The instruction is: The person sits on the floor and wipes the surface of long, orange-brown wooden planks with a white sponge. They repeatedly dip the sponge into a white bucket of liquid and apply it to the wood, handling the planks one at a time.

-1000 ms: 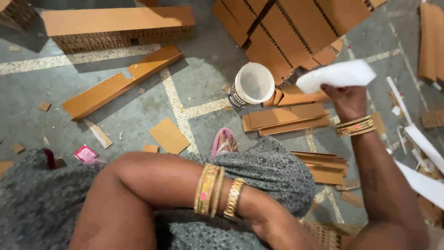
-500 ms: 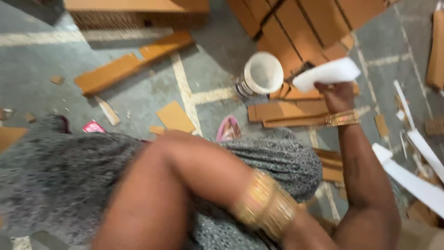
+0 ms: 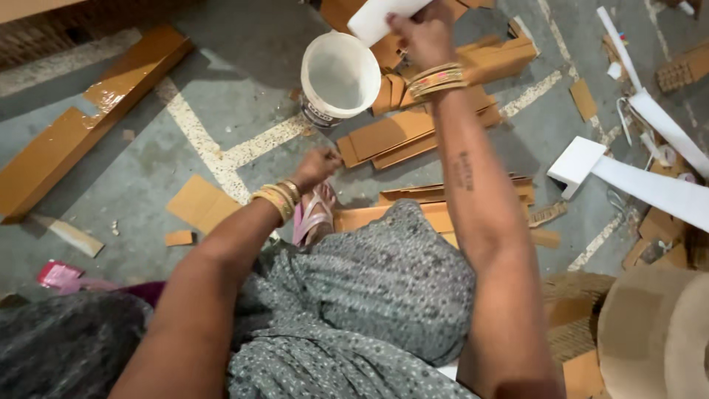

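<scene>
Right grip (image 3: 422, 33): one white sheet (image 3: 378, 18)

Grey concrete floor (image 3: 148, 170) with worn pale painted lines. On it: white bucket (image 3: 338, 80) standing upright, stack of brown cardboard strips (image 3: 399, 137) just beside it, long cardboard pieces (image 3: 81, 118) far left, small flat cardboard square (image 3: 201, 203), pink scrap (image 3: 57, 273) bottom left, white foam strips (image 3: 650, 185) on the right, loose cardboard offcuts scattered around.
</scene>
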